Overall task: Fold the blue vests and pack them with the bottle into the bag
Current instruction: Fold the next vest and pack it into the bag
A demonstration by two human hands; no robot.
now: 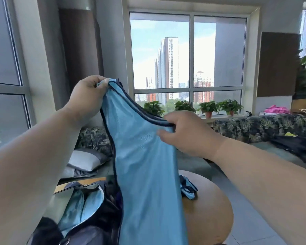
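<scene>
A light blue vest (147,165) with dark navy trim hangs in the air in front of me, stretched between both hands. My left hand (88,98) pinches its upper strap end at the top left. My right hand (187,133) grips the trimmed edge lower and to the right. Below the vest, at the lower left, lies an open dark bag (81,200) with a shiny blue lining. A second blue vest (187,189) lies crumpled on the round wooden table (208,209). No bottle is visible.
A grey cushion (86,160) lies on the window seat at the left. Leaf-patterned bolsters (258,126) line the sill beneath potted plants (208,106). A dark bundle of fabric (295,144) sits at the far right.
</scene>
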